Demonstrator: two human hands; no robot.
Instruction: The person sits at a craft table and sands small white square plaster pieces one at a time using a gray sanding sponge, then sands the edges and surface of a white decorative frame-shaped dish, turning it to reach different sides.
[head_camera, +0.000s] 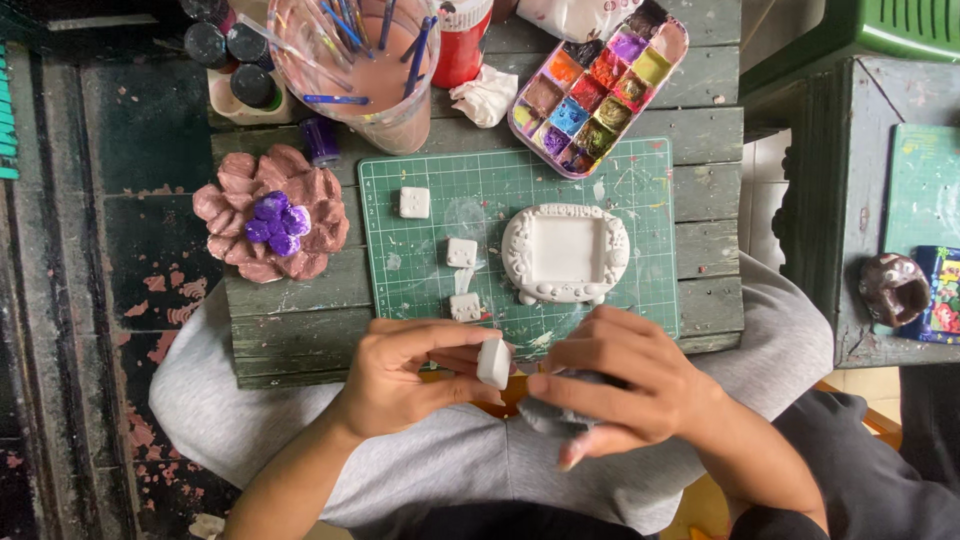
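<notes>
Hands at work over a wooden worktop (300, 330), seen from above. The left hand (400, 375) pinches a small white block (494, 362) between thumb and fingers (455, 338), holding it in the air just off the near edge of the worktop, above the lap. The right hand (625, 385) is curled closed around a grey pad (545, 412), possibly an abrasive sponge, though most of it is hidden; it sits just beside the block, and whether the two touch cannot be told. The step in hand looks like smoothing or cleaning the block's faces. The next move would call for a steady pinch and a turn of the block to bring a fresh face to the pad. The block's long axis runs roughly up and down in the view, tilted slightly, with a broad face towards the camera. On the green cutting mat (640, 260) lie three similar small white squares (414, 202) and a white ornamental frame (566, 252). A paint palette (600, 85), a cup of brushes (370, 60) and a pink clay flower (272, 215) stand further off.
</notes>
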